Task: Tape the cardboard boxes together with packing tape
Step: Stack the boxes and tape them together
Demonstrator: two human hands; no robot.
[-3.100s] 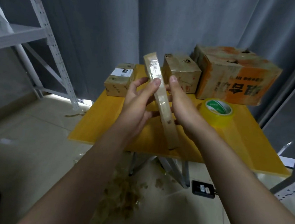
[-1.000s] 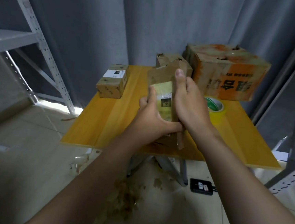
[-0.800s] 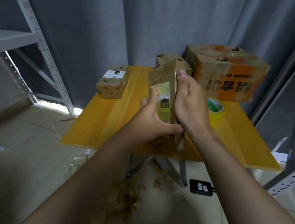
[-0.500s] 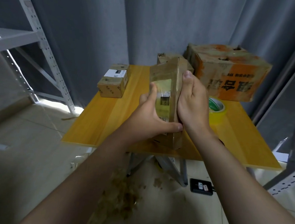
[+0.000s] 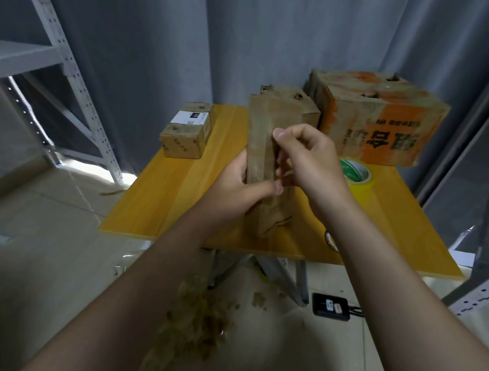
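One upright cardboard box [image 5: 265, 122]: left hand [image 5: 236, 192] grips its lower side, right hand [image 5: 310, 161] pinches higher up.

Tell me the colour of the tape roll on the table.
The tape roll is yellow with a green core, head view.

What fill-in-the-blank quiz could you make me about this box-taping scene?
The left hand and right hand hold the tall cardboard box above a table coloured ____.
The tape roll lies on the table, to the ____ of that box.
The small box at the back left bears a ____ label.
Missing words: yellow; right; white.
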